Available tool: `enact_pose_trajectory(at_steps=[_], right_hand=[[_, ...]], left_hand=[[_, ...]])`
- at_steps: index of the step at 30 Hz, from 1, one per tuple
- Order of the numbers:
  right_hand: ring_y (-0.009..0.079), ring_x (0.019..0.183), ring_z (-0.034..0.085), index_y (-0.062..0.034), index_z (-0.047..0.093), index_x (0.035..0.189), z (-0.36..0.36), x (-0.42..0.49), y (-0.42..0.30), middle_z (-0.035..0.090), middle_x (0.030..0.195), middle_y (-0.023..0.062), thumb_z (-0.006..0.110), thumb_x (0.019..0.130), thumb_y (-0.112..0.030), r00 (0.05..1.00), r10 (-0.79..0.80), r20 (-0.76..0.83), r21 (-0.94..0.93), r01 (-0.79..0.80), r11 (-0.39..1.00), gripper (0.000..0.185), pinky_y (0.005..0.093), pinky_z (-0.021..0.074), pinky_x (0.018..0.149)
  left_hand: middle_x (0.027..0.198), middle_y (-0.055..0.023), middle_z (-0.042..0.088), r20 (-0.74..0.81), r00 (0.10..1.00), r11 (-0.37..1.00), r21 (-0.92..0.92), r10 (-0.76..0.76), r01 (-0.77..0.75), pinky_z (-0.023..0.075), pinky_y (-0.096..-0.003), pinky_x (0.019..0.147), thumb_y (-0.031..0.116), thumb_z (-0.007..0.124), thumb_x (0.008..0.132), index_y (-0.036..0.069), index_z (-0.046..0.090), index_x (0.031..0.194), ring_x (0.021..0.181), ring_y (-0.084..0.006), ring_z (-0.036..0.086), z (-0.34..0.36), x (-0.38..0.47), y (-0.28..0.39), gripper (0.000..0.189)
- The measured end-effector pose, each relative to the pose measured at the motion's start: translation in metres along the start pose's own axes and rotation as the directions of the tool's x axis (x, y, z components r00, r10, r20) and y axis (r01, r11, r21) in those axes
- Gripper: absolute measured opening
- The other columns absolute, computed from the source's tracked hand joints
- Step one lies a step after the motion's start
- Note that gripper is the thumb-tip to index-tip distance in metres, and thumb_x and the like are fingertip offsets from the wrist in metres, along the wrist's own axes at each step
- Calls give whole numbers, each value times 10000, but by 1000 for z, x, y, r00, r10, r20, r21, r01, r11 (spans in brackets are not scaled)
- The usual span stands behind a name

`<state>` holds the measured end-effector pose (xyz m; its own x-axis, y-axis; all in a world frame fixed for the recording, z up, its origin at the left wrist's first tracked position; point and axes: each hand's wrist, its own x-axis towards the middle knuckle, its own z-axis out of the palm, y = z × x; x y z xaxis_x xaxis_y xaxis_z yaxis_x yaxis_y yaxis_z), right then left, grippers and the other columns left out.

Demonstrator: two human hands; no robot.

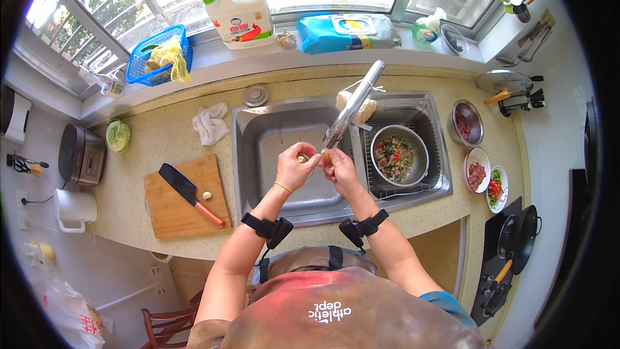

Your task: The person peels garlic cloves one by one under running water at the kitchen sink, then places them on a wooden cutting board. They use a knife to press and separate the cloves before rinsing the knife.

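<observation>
Over the left basin of the steel sink point(252, 194), my two hands meet just below the faucet point(356, 102). My left hand point(296, 167) is curled around a small pale piece that looks like a garlic clove point(302, 159). Between my right hand's point(344, 172) fingertips is a small tan piece point(326, 156), perhaps another clove, partly hidden by the fingers. The left fingertips touch or nearly touch it. A peeled garlic clove point(207, 196) lies on the wooden cutting board point(169, 213), beside a cleaver point(179, 186) with a dark blade.
In the right basin, a steel bowl point(414, 172) of chopped vegetables sits on a wire rack. Bowls with meat point(476, 177) and chopped peppers point(495, 188) stand right, near the stove point(496, 295). A white cloth point(210, 123) and a cabbage point(118, 136) lie left.
</observation>
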<state>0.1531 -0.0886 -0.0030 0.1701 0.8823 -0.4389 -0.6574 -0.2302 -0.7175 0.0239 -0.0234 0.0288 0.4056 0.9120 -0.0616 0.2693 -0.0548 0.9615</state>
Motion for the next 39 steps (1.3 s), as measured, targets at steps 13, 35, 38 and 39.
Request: enact_pose_trajectory(at_steps=[13, 35, 38, 39], right_hand=[[26, 466, 386, -107, 519, 791, 7, 1, 9, 501, 624, -26, 584, 873, -334, 998, -49, -39, -28, 47, 998, 251, 160, 273, 389], [43, 559, 444, -95, 560, 837, 2, 5, 7, 542, 699, -27, 573, 887, -265, 995, 85, -55, 159, -76, 984, 178, 169, 345, 461], [26, 554, 437, -100, 564, 827, 10, 2, 12, 546, 693, -42, 582, 883, -255, 994, 88, -69, 110, -80, 991, 166, 166, 339, 455], [26, 552, 435, -98, 564, 822, 12, 3, 13, 542, 685, -43, 583, 882, -257, 995, 67, -73, 99, -59, 993, 171, 165, 336, 453]], left_hand=[[722, -94, 592, 65, 868, 802, 353, 493, -482, 458, -348, 619, 67, 646, 720, 40, 590, 763, 679, -270, 567, -4, -1, 1, 76], [805, -68, 601, -25, 969, 958, 158, 246, -239, 447, -276, 606, 57, 700, 690, 46, 660, 819, 637, -173, 547, 0, -6, -8, 136], [782, -71, 604, -80, 886, 865, 270, 457, -422, 454, -291, 609, 64, 710, 667, 45, 666, 734, 659, -201, 559, 0, -4, -6, 83], [773, -73, 604, -73, 877, 849, 298, 475, -435, 457, -301, 611, 65, 705, 669, 48, 661, 739, 670, -216, 562, -1, -3, -6, 84]])
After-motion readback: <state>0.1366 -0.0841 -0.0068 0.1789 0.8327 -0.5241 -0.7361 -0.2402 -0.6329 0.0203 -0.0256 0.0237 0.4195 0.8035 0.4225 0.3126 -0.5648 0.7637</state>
